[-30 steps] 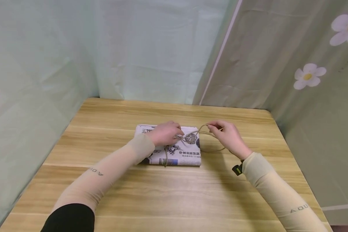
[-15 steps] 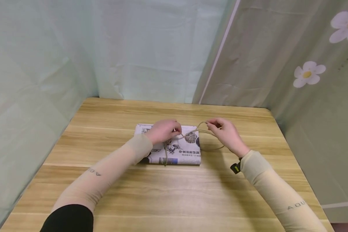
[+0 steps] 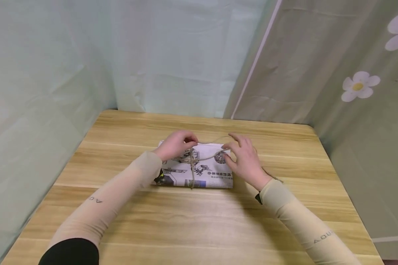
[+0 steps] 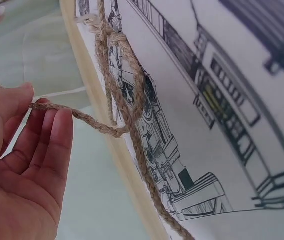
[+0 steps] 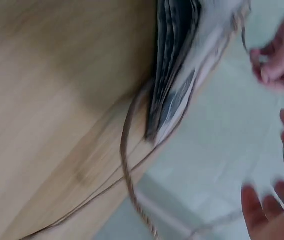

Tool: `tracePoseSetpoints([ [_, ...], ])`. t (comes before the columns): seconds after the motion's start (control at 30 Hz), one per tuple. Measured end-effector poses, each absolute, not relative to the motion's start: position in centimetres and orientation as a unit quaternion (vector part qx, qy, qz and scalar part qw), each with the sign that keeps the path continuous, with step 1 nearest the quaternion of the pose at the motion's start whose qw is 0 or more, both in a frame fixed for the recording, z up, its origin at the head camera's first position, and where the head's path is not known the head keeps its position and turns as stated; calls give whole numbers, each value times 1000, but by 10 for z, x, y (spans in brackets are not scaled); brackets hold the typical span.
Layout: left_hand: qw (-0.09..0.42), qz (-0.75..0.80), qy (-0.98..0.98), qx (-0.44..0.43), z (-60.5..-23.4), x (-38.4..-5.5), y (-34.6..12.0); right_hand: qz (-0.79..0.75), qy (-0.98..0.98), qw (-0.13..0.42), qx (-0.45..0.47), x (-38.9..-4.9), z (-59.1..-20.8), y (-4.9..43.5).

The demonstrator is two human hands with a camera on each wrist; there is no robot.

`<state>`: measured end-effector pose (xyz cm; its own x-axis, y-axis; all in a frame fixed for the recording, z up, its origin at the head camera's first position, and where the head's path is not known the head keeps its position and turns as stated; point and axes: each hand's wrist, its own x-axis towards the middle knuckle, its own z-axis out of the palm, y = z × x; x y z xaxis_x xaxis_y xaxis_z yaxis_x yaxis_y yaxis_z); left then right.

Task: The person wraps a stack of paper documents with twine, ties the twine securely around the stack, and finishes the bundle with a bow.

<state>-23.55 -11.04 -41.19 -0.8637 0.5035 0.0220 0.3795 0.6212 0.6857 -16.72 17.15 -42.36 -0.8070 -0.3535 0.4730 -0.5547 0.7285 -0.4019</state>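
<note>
A bare left hand, the left grip (image 3: 176, 144), pinches a light-brown braided jute twine (image 4: 132, 129) between thumb and fingers. It is at the far left part of a flat, folded newspaper bundle (image 3: 208, 171) printed in black on white, with a patch of blue. The bundle lies on a light wood-grained desk (image 3: 185, 228), nearer to the wearer than the left grip and reaching rightward from it to the right grip (image 3: 247, 162). That bare right hand is at the bundle's right side, its fingers spread and bent, with a gap between thumb and forefinger; they are blurred in the right wrist view, with a strand passing close by them.

Just beside the left grip the twine crosses itself and forms a loop on top of the bundle. One length runs from this crossing down to the near edge, another rightward to the right grip. A thin strand also arcs between the two grips.

Behind each grip a cream sleeve covers the forearm, the left sleeve (image 3: 112, 195) and the right sleeve (image 3: 305, 221), both with dark lettering. Beyond both grips hangs a pale green curtain (image 3: 172, 73); right of the right grip, white flowers with yellow centres (image 3: 361, 87) show on grey-brown cloth (image 3: 292, 66).
</note>
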Motion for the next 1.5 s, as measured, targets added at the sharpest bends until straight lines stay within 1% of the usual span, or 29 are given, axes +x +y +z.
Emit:
tracePoseSetpoints([
  [0.07, 84, 365, 895, 242, -413, -235, -110, 238, -898, 242, 279, -165, -424, 164],
  [0.13, 83, 370, 893, 241, -413, -235, -109, 227, -880, 287, 304, -162, -421, 158],
  [0.2, 82, 373, 892, 241, -412, -235, -109, 214, -868, 299, 335, -160, -418, 152],
  [0.23, 82, 375, 892, 240, -411, -235, -108, 207, -870, 284, 346, -159, -416, 149],
  [0.27, 81, 377, 891, 240, -410, -235, -108, 202, -878, 254, 352, -158, -415, 145],
  [0.37, 80, 383, 890, 233, -410, -236, -109, 177, -911, 128, 350, -160, -418, 132],
  [0.43, 80, 384, 890, 232, -411, -237, -109, 160, -931, 55, 323, -165, -424, 122],
  [0.5, 79, 383, 890, 233, -412, -238, -108, 148, -941, 15, 303, -171, -431, 113],
  [0.57, 79, 381, 891, 235, -413, -238, -108, 142, -946, 3, 291, -177, -437, 104],
  [0.73, 80, 384, 890, 233, -413, -236, -107, 128, -951, 11, 283, -186, -445, 88],
  [0.97, 80, 384, 889, 237, -412, -233, -110, 127, -952, 8, 278, -187, -446, 89],
  [1.1, 82, 389, 887, 236, -414, -232, -113, 135, -954, -10, 267, -181, -442, 103],
  [1.23, 95, 390, 885, 238, -420, -232, -116, 138, -957, -21, 254, -170, -440, 127],
  [1.37, 117, 375, 888, 239, -426, -230, -119, 134, -962, -19, 236, -158, -438, 155],
  [1.5, 156, 381, 880, 236, -429, -229, -121, 130, -971, -27, 198, -148, -437, 178],
])
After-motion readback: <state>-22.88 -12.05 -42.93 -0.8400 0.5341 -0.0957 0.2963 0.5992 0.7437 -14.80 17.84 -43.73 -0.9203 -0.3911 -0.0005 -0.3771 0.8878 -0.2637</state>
